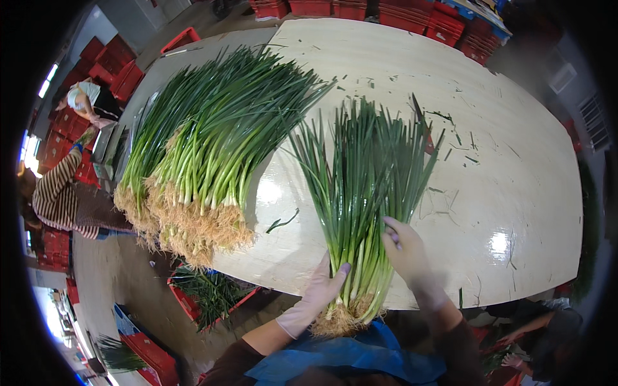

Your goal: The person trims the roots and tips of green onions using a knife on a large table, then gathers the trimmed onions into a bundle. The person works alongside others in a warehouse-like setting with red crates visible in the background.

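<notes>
A bunch of green onions (pixel 362 202) lies in front of me, dark leaves pointing away and pale rootlets overhanging the table's near edge. My left hand (pixel 324 284), in a thin pale glove, grips the lower stalks from the left, thumb across the front. On the other side, my gloved right hand (pixel 404 246) has curled fingers against the right edge of the leaves; whether it pinches any leaf is hidden. A large heap of green onions (pixel 217 159) rests to the left, its roots towards me. Behind the bunch's leaf tips, a dark blade-like tool (pixel 417 107) with a red part is partly covered.
Leaf scraps (pixel 470 159) are scattered over the pale tabletop (pixel 507 202). Below its left edge stands a red crate (pixel 186 299) of green trimmings. Two people (pixel 84 99) are at the left by a scale; another person's arms (pixel 526 333) show at lower right. Red crates (pixel 405 19) line the back.
</notes>
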`<state>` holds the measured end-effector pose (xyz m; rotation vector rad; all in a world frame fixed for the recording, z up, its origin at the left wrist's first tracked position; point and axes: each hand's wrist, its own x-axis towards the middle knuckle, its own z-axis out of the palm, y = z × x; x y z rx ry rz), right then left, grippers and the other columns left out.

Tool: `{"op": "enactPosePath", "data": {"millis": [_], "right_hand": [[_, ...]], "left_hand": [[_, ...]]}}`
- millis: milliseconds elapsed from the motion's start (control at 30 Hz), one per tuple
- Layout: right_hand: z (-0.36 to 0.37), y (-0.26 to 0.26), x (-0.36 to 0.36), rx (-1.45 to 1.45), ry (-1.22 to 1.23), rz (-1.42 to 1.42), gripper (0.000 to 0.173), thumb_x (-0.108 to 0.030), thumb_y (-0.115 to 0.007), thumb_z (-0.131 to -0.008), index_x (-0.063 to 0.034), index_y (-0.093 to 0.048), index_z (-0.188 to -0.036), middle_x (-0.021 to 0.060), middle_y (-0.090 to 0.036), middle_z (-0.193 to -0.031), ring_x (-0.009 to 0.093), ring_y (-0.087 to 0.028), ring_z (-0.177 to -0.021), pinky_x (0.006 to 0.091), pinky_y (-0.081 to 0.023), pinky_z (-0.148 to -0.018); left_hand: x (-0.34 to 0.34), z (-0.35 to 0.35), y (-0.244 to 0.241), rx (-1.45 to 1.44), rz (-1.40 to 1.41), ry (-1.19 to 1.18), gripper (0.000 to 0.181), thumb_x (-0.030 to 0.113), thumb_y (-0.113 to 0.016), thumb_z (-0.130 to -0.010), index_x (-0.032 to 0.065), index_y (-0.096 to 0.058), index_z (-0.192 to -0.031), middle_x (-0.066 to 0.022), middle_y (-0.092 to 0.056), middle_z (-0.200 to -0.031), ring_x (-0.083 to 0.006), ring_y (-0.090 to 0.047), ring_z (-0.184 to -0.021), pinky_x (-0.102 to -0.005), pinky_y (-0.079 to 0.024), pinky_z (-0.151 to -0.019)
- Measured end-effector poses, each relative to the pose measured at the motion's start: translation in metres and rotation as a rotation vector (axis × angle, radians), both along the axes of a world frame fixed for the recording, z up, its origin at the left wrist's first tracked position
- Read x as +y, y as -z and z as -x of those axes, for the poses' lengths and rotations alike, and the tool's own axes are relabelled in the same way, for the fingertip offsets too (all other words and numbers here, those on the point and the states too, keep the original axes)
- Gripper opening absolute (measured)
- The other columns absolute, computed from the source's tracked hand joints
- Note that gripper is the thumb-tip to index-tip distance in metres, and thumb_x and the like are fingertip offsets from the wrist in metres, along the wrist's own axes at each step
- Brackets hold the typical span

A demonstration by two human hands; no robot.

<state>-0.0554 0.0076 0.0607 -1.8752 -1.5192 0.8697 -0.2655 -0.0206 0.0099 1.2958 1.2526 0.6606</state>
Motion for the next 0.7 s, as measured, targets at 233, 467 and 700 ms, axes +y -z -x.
{"op": "enactPosePath", "data": {"millis": [233,467,700], "right_hand": [[0.093,0.025,0.151,-0.201,-0.297,-0.176,0.044,-0.022,-0.056,-0.089,-0.0061,-0.048,-0.13,0.0207,-0.058,-0.117,0.04,-0.06,-0.102,0.0459,-0.049,-0.087],[0.119,0.066,0.23,-0.176,-0.351,0.233,0.025,-0.013,-0.054,-0.086,-0.0011,-0.062,-0.106,0.0238,-0.066,-0.101,0.039,-0.063,-0.095,0.0422,-0.05,-0.084],[0.112,0.078,0.232,0.407,-0.032,0.395,0.019,-0.014,-0.051,-0.092,-0.0014,-0.065,-0.09,0.0065,-0.055,-0.067,0.015,-0.049,-0.049,0.0309,-0.037,-0.044]], "left_hand": [[-0.006,-0.003,0.016,-0.161,0.055,-0.059,0.054,0.014,-0.054,-0.097,-0.0023,-0.032,-0.143,-0.0176,-0.054,-0.128,-0.0212,-0.05,-0.118,-0.0308,-0.037,-0.102],[-0.004,-0.002,0.01,-0.208,0.012,-0.089,0.056,0.018,-0.054,-0.097,-0.0055,-0.031,-0.142,-0.0219,-0.053,-0.13,-0.0235,-0.05,-0.118,-0.032,-0.038,-0.102],[-0.005,0.0,0.021,-0.189,-0.063,-0.092,0.058,0.021,-0.054,-0.097,-0.0063,-0.029,-0.143,-0.0245,-0.051,-0.131,-0.0267,-0.049,-0.121,-0.0333,-0.036,-0.103]]}}
